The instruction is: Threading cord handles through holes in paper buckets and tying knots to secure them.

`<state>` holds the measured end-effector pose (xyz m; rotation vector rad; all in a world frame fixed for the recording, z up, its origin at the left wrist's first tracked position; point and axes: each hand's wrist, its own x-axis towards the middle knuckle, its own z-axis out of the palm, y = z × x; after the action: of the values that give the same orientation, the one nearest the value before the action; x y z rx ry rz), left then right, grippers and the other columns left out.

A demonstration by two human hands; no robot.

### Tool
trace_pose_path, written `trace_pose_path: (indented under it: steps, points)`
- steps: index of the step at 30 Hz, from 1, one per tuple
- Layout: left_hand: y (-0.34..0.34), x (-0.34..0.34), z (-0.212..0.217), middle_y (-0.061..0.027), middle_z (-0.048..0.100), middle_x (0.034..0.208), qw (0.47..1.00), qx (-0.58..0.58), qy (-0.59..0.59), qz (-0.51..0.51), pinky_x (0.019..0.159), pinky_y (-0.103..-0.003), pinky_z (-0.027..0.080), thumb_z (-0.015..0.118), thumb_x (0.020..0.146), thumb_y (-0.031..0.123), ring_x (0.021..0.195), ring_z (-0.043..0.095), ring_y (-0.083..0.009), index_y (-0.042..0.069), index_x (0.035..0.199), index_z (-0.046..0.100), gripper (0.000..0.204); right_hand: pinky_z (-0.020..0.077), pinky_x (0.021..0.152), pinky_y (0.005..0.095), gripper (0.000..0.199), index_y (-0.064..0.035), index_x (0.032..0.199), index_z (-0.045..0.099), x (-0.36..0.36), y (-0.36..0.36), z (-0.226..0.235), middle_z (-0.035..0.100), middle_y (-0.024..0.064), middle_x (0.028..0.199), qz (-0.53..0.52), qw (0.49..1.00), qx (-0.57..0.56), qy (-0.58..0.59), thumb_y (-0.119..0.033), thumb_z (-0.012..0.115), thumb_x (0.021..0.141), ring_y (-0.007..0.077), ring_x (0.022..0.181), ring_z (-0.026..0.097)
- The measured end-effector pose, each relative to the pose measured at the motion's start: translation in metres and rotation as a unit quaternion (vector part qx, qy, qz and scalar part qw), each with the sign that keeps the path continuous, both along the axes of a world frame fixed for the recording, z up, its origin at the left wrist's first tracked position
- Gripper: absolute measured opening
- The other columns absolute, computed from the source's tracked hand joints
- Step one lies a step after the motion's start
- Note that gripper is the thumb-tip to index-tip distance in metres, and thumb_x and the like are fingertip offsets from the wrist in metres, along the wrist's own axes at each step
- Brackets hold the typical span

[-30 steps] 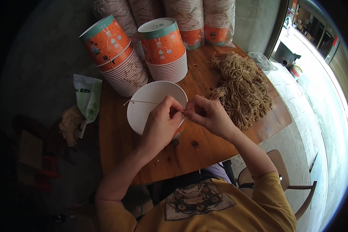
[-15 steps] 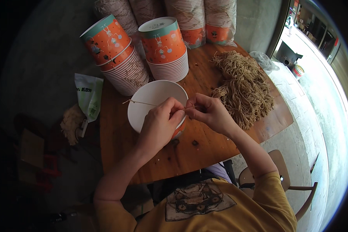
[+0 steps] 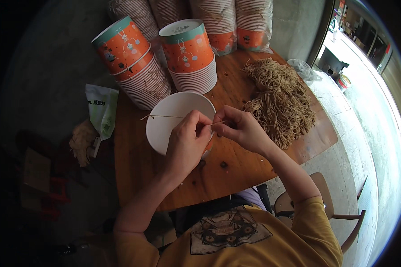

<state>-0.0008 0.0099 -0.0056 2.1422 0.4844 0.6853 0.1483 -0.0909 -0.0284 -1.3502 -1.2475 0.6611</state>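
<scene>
A white paper bowl (image 3: 169, 116) stands open near the middle of the wooden table (image 3: 236, 171). A thin tan string (image 3: 165, 117) runs across its mouth from the left rim to my fingers. My left hand (image 3: 188, 143) grips the bowl's near right rim and pinches the string. Just to its right, my right hand (image 3: 240, 128) pinches the string's other end (image 3: 219, 122), the fingertips of both hands almost touching. A heap of tan strings (image 3: 278, 100) lies on the table to the right of my right hand.
Two stacks of orange paper bowls (image 3: 133, 66) (image 3: 191, 55) stand upside down behind the white bowl. Wrapped sleeves of bowls (image 3: 236, 22) line the far edge. A green-and-white bag (image 3: 101, 111) hangs off the left edge. A wooden chair (image 3: 329, 209) is at lower right.
Both hands stay at the bowl's rim with only small finger movements on the string. The bowl has barely moved.
</scene>
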Motion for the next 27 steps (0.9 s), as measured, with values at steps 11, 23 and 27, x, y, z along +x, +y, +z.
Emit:
trace_pose_path:
  steps: [11,23,27]
  points:
    - [0.005,0.003,0.001,-0.0048,0.059,0.08,0.992,-0.095,-0.056,-0.067,0.073,-0.028,0.047,0.056,0.086,-0.004,0.076,0.057,-0.0108,0.003,0.114,0.043,0.031,0.0435,0.068,0.0209,0.012,-0.0025,0.094,0.055,-0.009,-0.004,-0.004,0.056,-0.002,0.082,-0.062,0.998,-0.027,0.001,-0.013,0.059,0.092,0.0036,0.076,0.051]
    - [0.015,0.006,0.009,-0.003,0.059,0.091,0.961,-0.261,-0.024,-0.091,0.082,-0.024,0.044,0.054,0.089,-0.002,0.086,0.055,-0.0076,0.002,0.119,0.042,0.032,0.0478,0.057,0.0243,0.012,-0.0069,0.097,0.059,-0.018,-0.007,-0.007,0.06,0.0013,0.071,-0.167,0.969,0.06,-0.171,-0.007,0.064,0.085,0.0088,0.061,0.059]
    - [0.015,0.007,0.008,-0.0034,0.06,0.091,0.958,-0.271,-0.02,-0.086,0.081,-0.024,0.044,0.054,0.09,-0.002,0.087,0.055,-0.008,0.003,0.121,0.042,0.033,0.051,0.053,0.0354,0.017,-0.0099,0.095,0.058,-0.012,-0.007,-0.006,0.063,0.0042,0.072,-0.186,0.894,0.155,-0.376,-0.012,0.067,0.081,0.0248,0.062,0.064]
